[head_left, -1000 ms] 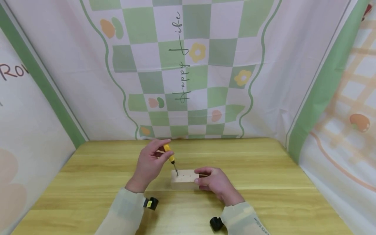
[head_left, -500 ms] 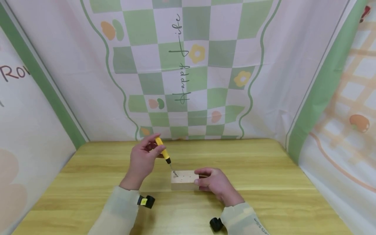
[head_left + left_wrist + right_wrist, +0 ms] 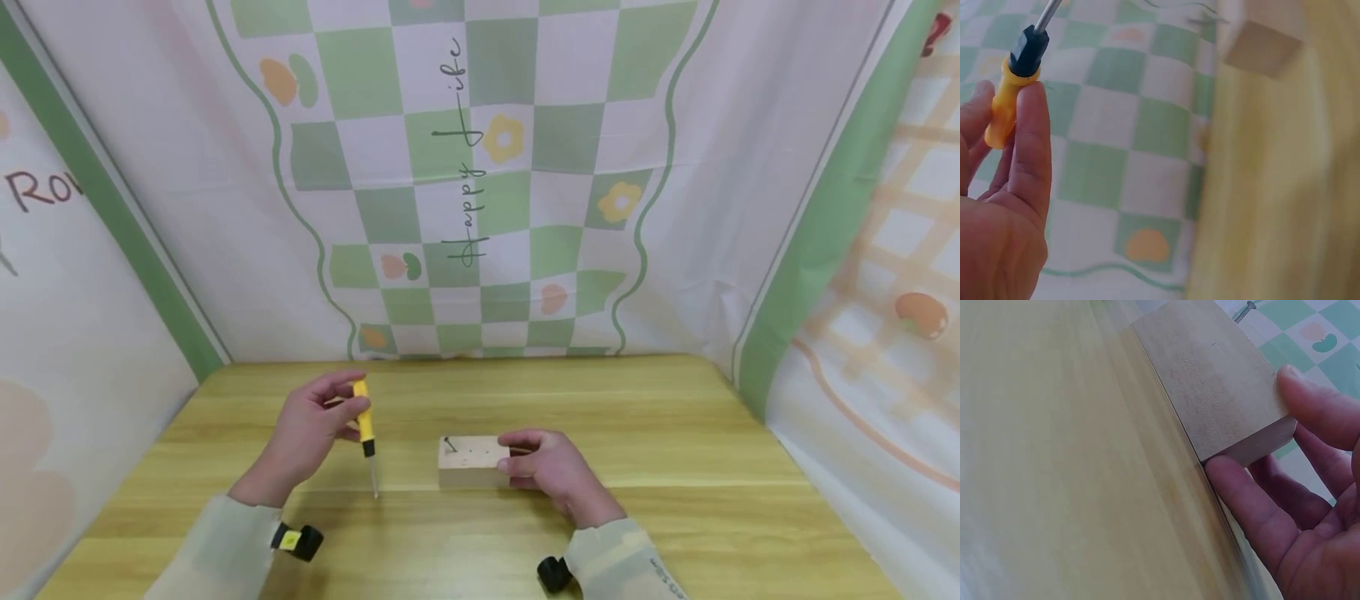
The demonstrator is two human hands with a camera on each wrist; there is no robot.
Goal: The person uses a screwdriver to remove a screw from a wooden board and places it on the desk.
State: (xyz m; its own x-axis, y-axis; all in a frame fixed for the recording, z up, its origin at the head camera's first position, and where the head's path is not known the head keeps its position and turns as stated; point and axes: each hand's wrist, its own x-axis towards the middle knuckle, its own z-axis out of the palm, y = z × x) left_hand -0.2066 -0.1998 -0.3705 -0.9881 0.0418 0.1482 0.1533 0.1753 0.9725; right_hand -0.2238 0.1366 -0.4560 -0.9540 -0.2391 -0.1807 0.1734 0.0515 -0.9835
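A pale wooden block (image 3: pixel 474 475) lies on the table, and a screw (image 3: pixel 452 445) stands tilted in its top near the left end. Several small holes mark the rest of the top. My right hand (image 3: pixel 558 471) grips the block's right end; the right wrist view shows fingers around that end and the screw (image 3: pixel 1245 311) beyond the far edge. Left of the block, my left hand (image 3: pixel 315 429) pinches a screwdriver (image 3: pixel 363 417) by its yellow handle, shaft pointing down, tip apart from the screw. In the left wrist view the screwdriver (image 3: pixel 1025 59) sits between thumb and fingers.
The wooden table (image 3: pixel 600 400) runs back to a checkered curtain (image 3: pixel 502 192). More cloth hangs at both sides. A black wrist camera (image 3: pixel 306 542) is on the left wrist and another camera (image 3: pixel 553 573) on the right.
My left hand has lifted the screwdriver off the screw and moved left and down with it. The screw stays tilted in the block. My right hand keeps its hold.
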